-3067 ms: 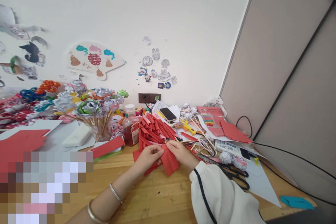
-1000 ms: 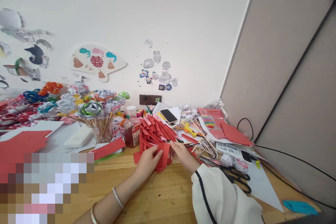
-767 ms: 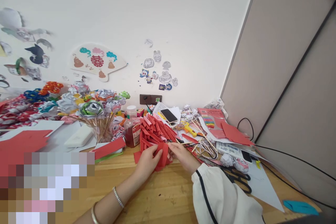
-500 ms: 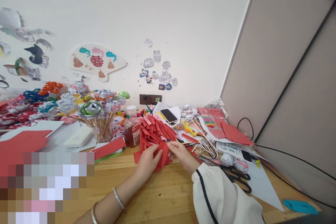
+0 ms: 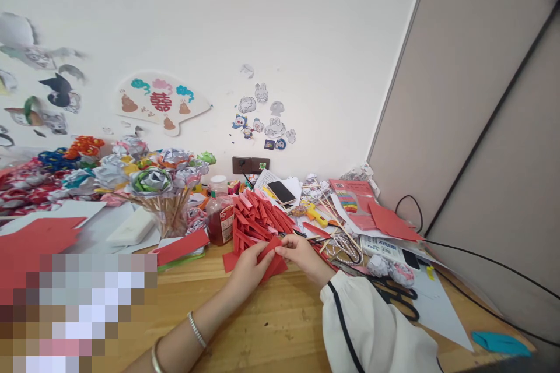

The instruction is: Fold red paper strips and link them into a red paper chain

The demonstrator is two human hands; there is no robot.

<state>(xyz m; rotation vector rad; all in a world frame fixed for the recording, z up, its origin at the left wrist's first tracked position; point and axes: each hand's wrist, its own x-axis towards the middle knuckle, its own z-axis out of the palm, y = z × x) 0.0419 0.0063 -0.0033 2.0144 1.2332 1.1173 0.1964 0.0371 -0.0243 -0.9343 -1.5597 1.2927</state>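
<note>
Between my two hands is a small sheet of red paper (image 5: 271, 246), held up and bent over. My left hand (image 5: 250, 267) grips its left side, thumb on the near face. The fingers of my right hand (image 5: 298, 252) pinch its right edge. Just behind rises a heap of folded red paper strips (image 5: 258, 215), and more flat red paper (image 5: 276, 268) lies on the table under my hands. The fingertips on the far side of the sheet are partly hidden.
Left of the heap stands a bottle of reddish liquid (image 5: 220, 221), beside paper flowers (image 5: 151, 180) on sticks. To the right are a phone (image 5: 281, 192), a yellow glue gun (image 5: 315, 215), a string of beads (image 5: 343, 249) and black-handled scissors (image 5: 400, 298). A pixelated patch covers the lower left.
The red paper was curved into a loop and now looks flatter, with a folded edge on top. My right fingers have shifted slightly left and closer to my left hand.
</note>
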